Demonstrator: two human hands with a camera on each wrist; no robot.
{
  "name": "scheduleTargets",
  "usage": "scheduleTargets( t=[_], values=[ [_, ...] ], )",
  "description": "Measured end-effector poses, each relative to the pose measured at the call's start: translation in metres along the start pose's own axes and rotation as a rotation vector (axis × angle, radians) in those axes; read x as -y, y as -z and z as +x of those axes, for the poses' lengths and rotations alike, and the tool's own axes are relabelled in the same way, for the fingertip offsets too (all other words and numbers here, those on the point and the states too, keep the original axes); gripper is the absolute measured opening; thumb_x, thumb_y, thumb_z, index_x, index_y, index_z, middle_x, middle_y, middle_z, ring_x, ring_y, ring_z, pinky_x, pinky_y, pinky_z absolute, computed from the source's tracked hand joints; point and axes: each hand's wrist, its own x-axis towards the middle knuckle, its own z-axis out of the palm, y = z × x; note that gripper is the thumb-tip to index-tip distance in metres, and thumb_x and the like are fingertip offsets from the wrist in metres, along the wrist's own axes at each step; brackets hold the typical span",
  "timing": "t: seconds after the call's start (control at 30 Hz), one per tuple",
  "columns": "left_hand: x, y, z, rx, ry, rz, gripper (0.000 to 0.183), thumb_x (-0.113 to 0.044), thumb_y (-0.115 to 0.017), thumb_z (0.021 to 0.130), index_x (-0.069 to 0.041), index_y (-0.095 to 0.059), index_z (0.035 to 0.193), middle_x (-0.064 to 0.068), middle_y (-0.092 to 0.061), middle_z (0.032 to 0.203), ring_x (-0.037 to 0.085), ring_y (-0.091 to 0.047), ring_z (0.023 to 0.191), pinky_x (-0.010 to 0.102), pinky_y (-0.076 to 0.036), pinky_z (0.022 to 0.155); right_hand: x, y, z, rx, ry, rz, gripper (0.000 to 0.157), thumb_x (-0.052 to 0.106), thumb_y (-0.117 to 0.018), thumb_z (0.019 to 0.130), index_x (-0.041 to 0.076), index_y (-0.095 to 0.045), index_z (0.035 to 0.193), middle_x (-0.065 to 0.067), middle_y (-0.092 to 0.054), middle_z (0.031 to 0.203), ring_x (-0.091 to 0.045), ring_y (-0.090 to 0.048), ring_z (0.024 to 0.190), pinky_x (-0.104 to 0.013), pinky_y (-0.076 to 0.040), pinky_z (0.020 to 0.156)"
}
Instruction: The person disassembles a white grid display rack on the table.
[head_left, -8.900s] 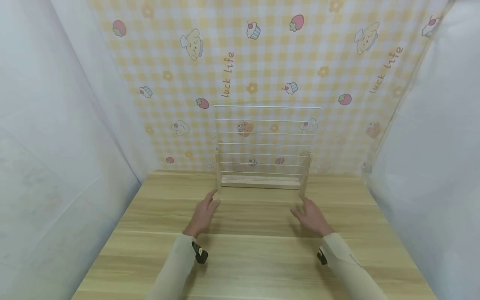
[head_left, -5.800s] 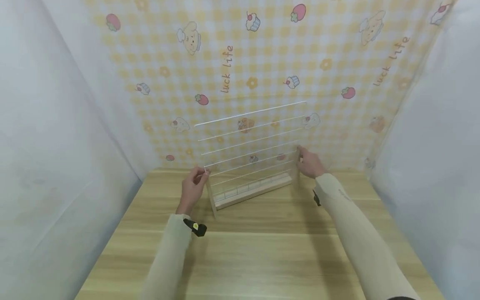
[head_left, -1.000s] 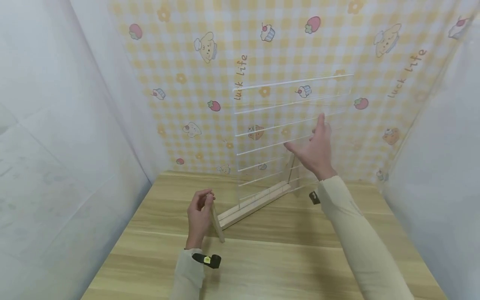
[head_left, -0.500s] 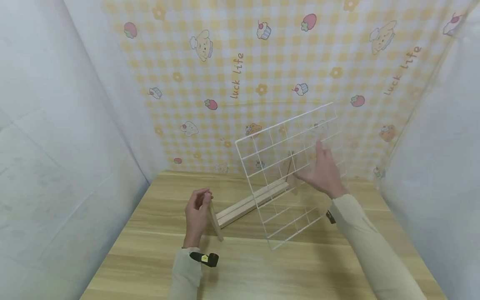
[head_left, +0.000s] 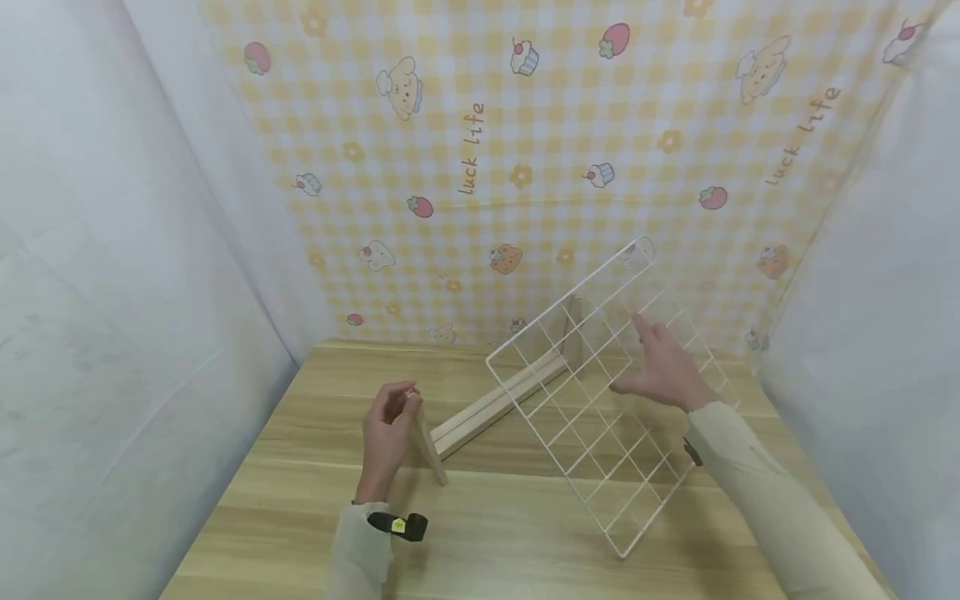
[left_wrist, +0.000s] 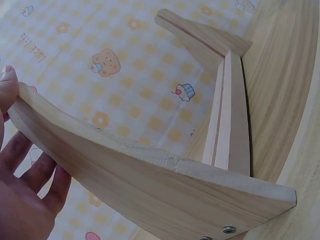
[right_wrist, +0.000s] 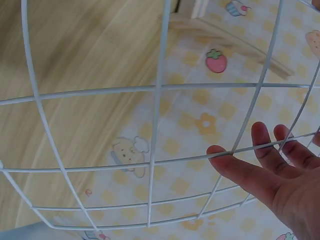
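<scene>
In the head view my right hand (head_left: 663, 371) holds up a white wire grid panel (head_left: 567, 475), tilted and turned to the right of a wooden stand. The right wrist view shows the thumb against a wire of the panel (right_wrist: 157, 87), with several fingers reaching through or behind it. The stand has a grooved base bar (head_left: 487, 417) between two side posts and sits at an angle on the table. My left hand (head_left: 386, 437) grips the top of the near post (head_left: 431, 450), thumb on one side and fingers on the other. The far post (left_wrist: 200, 37) stands untouched.
A wood-grain table (head_left: 300, 492) carries the stand. Behind it hangs a yellow checked cloth (head_left: 525, 108) with cartoon prints. White sheets (head_left: 112, 292) close in the left and right sides.
The panel, earlier upright in the stand, has come out of the groove, tilted, and moved down and right with my right hand. The stand was turned askew earlier; my left hand stays on its post.
</scene>
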Motion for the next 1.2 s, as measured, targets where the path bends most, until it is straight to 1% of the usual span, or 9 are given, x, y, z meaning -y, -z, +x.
scheduleTargets(
  t=[0.1, 0.23, 0.33, 0.5, 0.7, 0.8, 0.93, 1.07, 1.2],
  values=[
    [0.0, 0.003, -0.002, 0.004, -0.001, 0.003, 0.027, -0.024, -0.069, 0.096, -0.011, -0.065, 0.12, -0.014, -0.068, 0.104, 0.005, -0.065, 0.099, 0.018, -0.051, 0.088, -0.005, -0.002, -0.003, 0.034, 0.016, -0.032, 0.132, 0.047, -0.09, 0.062, 0.002, -0.013, 0.159, -0.04, -0.046, 0.133, -0.042, -0.062, 0.094, -0.057, -0.057, 0.074],
    [-0.002, 0.006, -0.005, 0.011, -0.007, 0.002, 0.025, -0.02, -0.069, 0.096, -0.009, -0.065, 0.119, -0.014, -0.068, 0.102, 0.004, -0.065, 0.097, 0.018, -0.051, 0.087, -0.011, -0.006, -0.008, 0.095, 0.024, -0.042, 0.128, 0.043, -0.089, 0.062, 0.0, -0.017, 0.158, -0.043, -0.042, 0.139, -0.05, -0.059, 0.107, -0.063, -0.056, 0.082],
    [-0.004, 0.008, -0.009, 0.011, 0.0, 0.018, 0.024, -0.019, -0.07, 0.095, -0.01, -0.066, 0.117, -0.013, -0.069, 0.1, 0.005, -0.064, 0.096, 0.018, -0.051, 0.087, -0.015, -0.009, -0.012, 0.129, 0.04, -0.039, 0.127, 0.041, -0.09, 0.062, -0.001, -0.018, 0.158, -0.043, -0.041, 0.139, -0.053, -0.057, 0.112, -0.063, -0.055, 0.085],
    [-0.008, 0.014, -0.016, 0.026, 0.0, 0.069, 0.022, -0.017, -0.071, 0.094, -0.008, -0.067, 0.113, -0.009, -0.069, 0.096, 0.007, -0.064, 0.093, 0.022, -0.051, 0.086, -0.02, -0.014, -0.017, 0.156, 0.071, -0.059, 0.125, 0.038, -0.09, 0.06, -0.002, -0.021, 0.157, -0.04, -0.048, 0.134, -0.045, -0.06, 0.106, -0.058, -0.056, 0.085],
    [-0.011, 0.022, -0.026, 0.064, -0.027, 0.095, 0.019, -0.014, -0.074, 0.092, -0.006, -0.066, 0.107, -0.012, -0.067, 0.095, 0.005, -0.063, 0.086, 0.023, -0.052, 0.082, -0.02, -0.019, -0.019, 0.238, 0.085, -0.007, 0.122, 0.026, -0.09, 0.059, 0.0, -0.022, 0.157, -0.042, -0.04, 0.143, -0.05, -0.059, 0.112, -0.06, -0.055, 0.089],
    [-0.012, 0.024, -0.032, 0.07, -0.037, 0.092, 0.018, -0.009, -0.075, 0.09, -0.004, -0.066, 0.104, -0.012, -0.067, 0.093, 0.005, -0.061, 0.083, 0.022, -0.051, 0.079, -0.018, -0.023, -0.015, 0.304, 0.086, 0.024, 0.122, 0.02, -0.091, 0.058, 0.003, -0.022, 0.158, -0.041, -0.037, 0.146, -0.048, -0.058, 0.114, -0.054, -0.058, 0.085],
    [-0.014, 0.024, -0.041, 0.064, -0.05, 0.078, 0.015, -0.002, -0.075, 0.088, -0.001, -0.065, 0.099, -0.011, -0.068, 0.092, 0.005, -0.061, 0.081, 0.023, -0.05, 0.08, -0.017, -0.032, -0.009, 0.371, 0.092, 0.025, 0.123, 0.013, -0.092, 0.058, 0.005, -0.022, 0.158, -0.037, -0.04, 0.142, -0.041, -0.058, 0.108, -0.044, -0.06, 0.08],
    [-0.018, 0.019, -0.052, 0.043, -0.018, 0.079, 0.016, -0.003, -0.076, 0.086, -0.002, -0.063, 0.096, -0.007, -0.066, 0.095, 0.006, -0.06, 0.083, 0.023, -0.049, 0.079, -0.023, -0.044, -0.006, 0.381, 0.14, -0.04, 0.123, 0.008, -0.093, 0.055, 0.006, -0.025, 0.158, -0.033, -0.047, 0.134, -0.034, -0.057, 0.101, -0.042, -0.059, 0.079],
    [-0.021, 0.012, -0.061, 0.033, 0.018, 0.063, 0.017, -0.002, -0.077, 0.085, -0.005, -0.062, 0.094, -0.004, -0.065, 0.097, 0.007, -0.059, 0.083, 0.024, -0.05, 0.077, -0.028, -0.056, -0.005, 0.39, 0.159, -0.087, 0.123, 0.0, -0.093, 0.051, 0.008, -0.03, 0.157, -0.029, -0.05, 0.128, -0.031, -0.054, 0.097, -0.035, -0.057, 0.068]
  ],
)
